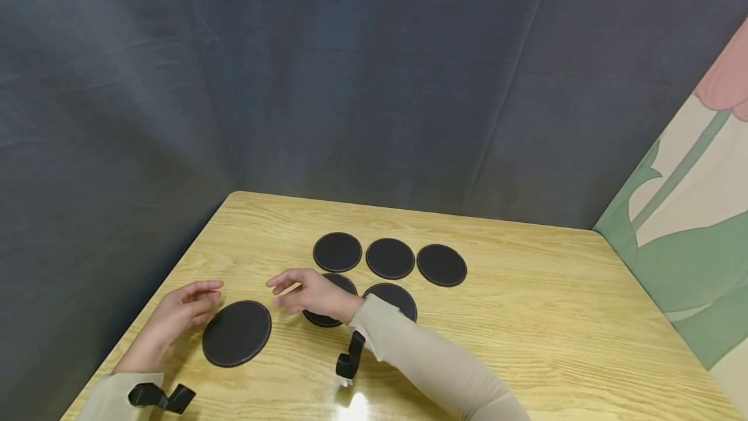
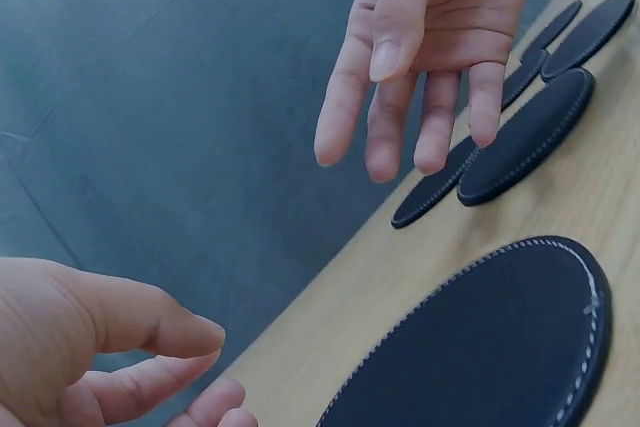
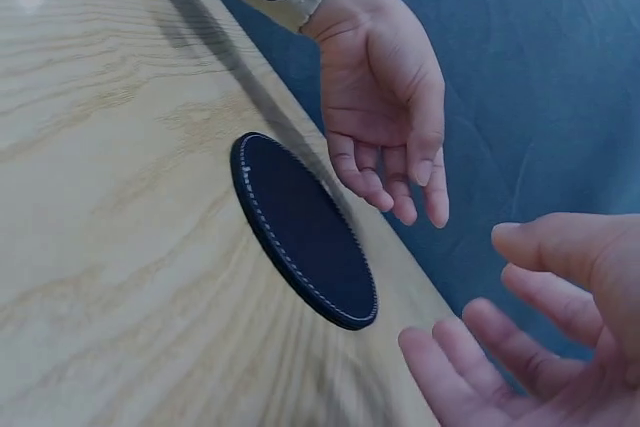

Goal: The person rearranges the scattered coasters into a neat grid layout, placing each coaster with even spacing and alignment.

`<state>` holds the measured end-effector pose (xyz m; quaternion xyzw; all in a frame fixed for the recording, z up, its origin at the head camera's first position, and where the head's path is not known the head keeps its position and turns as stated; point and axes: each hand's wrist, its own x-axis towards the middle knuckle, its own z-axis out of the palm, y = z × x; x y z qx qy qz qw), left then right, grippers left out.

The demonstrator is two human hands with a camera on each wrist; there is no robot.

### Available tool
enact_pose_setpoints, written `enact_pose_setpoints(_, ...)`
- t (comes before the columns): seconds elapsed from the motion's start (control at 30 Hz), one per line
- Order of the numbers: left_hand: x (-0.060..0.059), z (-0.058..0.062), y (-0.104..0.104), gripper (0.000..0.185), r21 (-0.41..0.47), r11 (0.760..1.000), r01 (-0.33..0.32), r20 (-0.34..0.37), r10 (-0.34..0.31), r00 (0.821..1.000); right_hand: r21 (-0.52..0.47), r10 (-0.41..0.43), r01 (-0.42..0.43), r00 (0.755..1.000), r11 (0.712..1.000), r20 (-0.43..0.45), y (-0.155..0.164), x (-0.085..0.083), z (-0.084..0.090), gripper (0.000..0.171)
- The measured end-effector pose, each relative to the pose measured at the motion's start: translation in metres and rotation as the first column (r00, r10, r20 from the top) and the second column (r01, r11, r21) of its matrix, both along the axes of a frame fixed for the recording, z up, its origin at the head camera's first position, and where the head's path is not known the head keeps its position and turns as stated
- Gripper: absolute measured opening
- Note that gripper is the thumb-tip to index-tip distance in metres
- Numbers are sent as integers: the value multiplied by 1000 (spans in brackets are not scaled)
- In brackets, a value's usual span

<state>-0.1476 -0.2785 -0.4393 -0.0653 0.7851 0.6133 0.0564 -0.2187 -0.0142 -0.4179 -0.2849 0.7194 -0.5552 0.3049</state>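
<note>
A round black coaster [image 1: 236, 334] with pale stitching round its rim lies flat on the table at the left. Just left of it hovers my left hand [image 1: 182, 312], fingers loosely bent and holding nothing. My right hand [image 1: 314, 293] hangs in the air to the coaster's right, thumb and fingers apart, also bare. Beneath that hand and its sleeve, two more coasters, one [image 1: 345, 281] and another [image 1: 394, 294], are partly covered. Behind them three coasters form a row: left [image 1: 337, 251], middle [image 1: 390, 258] and right [image 1: 441, 265].
The wooden table [image 1: 555, 317] has its far edge against a dark blue-grey curtain [image 1: 362, 83], which also hangs along the left side. A cloth with a flower pattern [image 1: 695, 232] borders the right. Black camera mounts sit on both wrists.
</note>
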Motion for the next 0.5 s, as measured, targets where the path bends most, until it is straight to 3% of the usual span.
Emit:
enact_pose_setpoints(0.23,4,-4,-5,53,-71,997,39,57,-35,998,61,-27,24,999,998,40,-8,6,-5,36)
enact_pose_setpoints(0.5,11,-8,-8,50,-131,991,36,60,-29,998,105,-64,55,995,993,81,-15,13,-12,37)
